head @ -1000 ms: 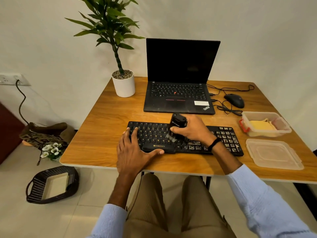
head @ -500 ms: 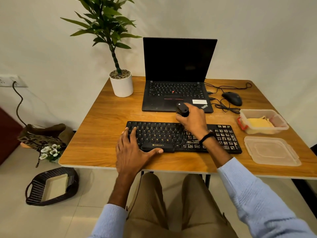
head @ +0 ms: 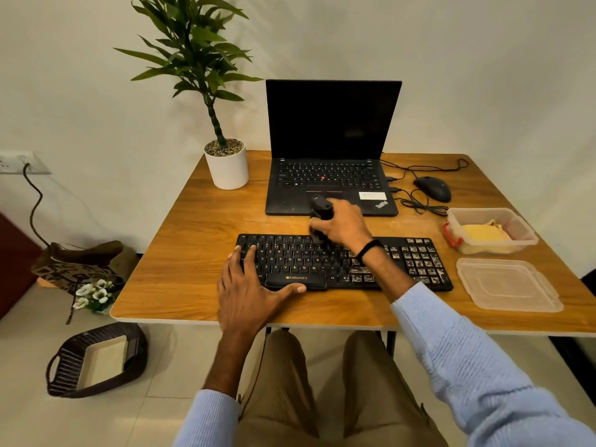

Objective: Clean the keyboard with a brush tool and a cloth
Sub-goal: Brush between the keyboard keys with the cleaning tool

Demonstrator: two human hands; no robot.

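Observation:
A black keyboard (head: 416, 262) lies across the front of the wooden table (head: 193, 262). My left hand (head: 250, 291) rests flat on its left end, fingers spread on the keys and thumb along the front edge. My right hand (head: 342, 225) is closed around a black brush tool (head: 320, 208), held at the keyboard's top row near the middle. The brush end is hidden under my fingers. A yellow cloth (head: 483, 233) lies inside a clear plastic box (head: 522, 233) at the right.
An open black laptop (head: 332, 150) stands just behind the keyboard, with a black mouse (head: 432, 188) and cables (head: 419, 204) to its right. A potted plant (head: 225, 162) is at the back left. The box's clear lid (head: 509, 283) lies at the front right. A basket (head: 96, 359) sits on the floor.
My right hand has carried the brush tool from the keyboard's lower middle keys up and back to the top row. My left hand has stayed on the keyboard's left end.

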